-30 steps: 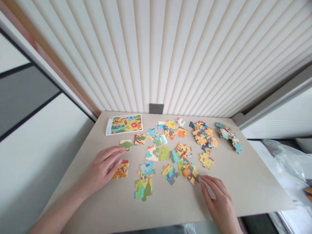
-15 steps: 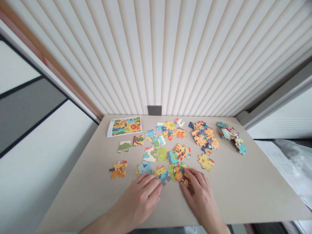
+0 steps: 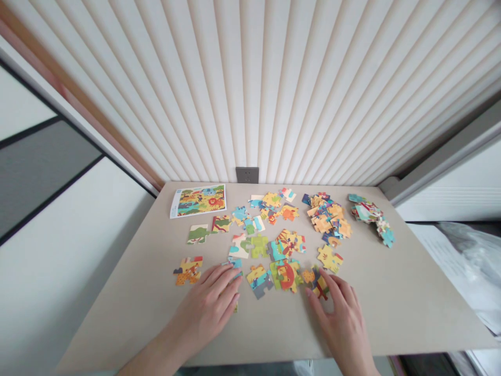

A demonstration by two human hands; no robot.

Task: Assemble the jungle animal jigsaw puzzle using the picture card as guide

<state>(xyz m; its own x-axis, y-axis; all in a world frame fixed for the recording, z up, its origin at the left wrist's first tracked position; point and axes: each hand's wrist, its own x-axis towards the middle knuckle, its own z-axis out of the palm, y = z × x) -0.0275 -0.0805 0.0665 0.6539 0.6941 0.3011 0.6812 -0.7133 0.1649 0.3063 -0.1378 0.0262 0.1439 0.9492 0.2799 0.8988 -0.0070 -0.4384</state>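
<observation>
Colourful jigsaw pieces lie spread over a beige table [image 3: 410, 303]. My left hand [image 3: 209, 308] lies flat with fingers stretched out, covering a piece near the front, its fingertips by a blue piece [image 3: 235, 262]. My right hand [image 3: 342, 318] rests flat, fingers apart, fingertips touching an orange and yellow piece [image 3: 315, 281]. Between the hands lie a joined green and orange cluster [image 3: 285, 274] and a yellow-blue-grey piece [image 3: 258, 278]. A lone orange piece [image 3: 188, 270] sits to the left of my left hand.
A printed reference picture [image 3: 199, 200] lies at the table's back left. Piles of loose pieces [image 3: 327, 216] and another pile [image 3: 370, 216] sit at the back right. A wall socket [image 3: 247, 174] is set in the ribbed wall behind. Plastic sheeting [image 3: 465, 261] lies right of the table.
My left hand swept from the far left piece to the front middle, then slid slightly left. My right hand moved right, dragging the orange and yellow piece away from the cluster.
</observation>
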